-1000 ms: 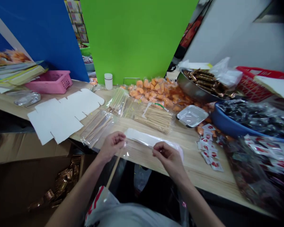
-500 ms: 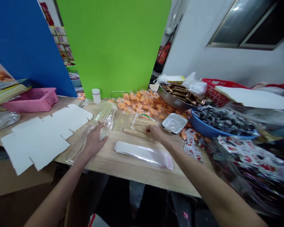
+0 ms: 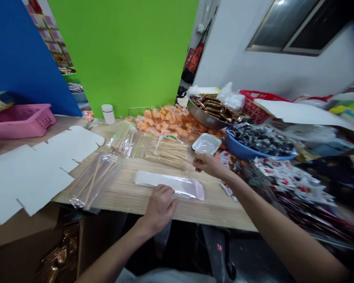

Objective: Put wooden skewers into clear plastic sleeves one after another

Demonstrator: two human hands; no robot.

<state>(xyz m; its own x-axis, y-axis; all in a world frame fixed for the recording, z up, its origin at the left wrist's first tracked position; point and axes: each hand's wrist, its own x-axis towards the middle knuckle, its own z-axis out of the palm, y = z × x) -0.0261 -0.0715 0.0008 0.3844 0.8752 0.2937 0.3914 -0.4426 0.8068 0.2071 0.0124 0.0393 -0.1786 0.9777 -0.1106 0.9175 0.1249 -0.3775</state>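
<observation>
My left hand [image 3: 161, 206] rests at the front edge of a stack of clear plastic sleeves [image 3: 177, 184], its fingers curled together on the film; whether it pinches a sleeve is too small to tell. My right hand [image 3: 208, 164] is closed just right of the pile of thin wooden sticks [image 3: 169, 153], holding the end of a thin stick that points left over the pile. Left of the pile lie bagged sticks [image 3: 124, 139], and nearer the front a clear bag with a few sticks [image 3: 96, 179].
Orange wrapped pieces [image 3: 165, 122] lie behind the sticks. A foil tray [image 3: 206, 144], a steel bowl [image 3: 209, 114] and a blue basin [image 3: 256, 143] stand to the right. White cardboard [image 3: 32, 169] and a pink basket [image 3: 23, 122] are at left.
My left hand has moved right, from the bagged sticks to the plastic sleeves. My right hand has drawn back to the right from the stick pile. The view has shifted right.
</observation>
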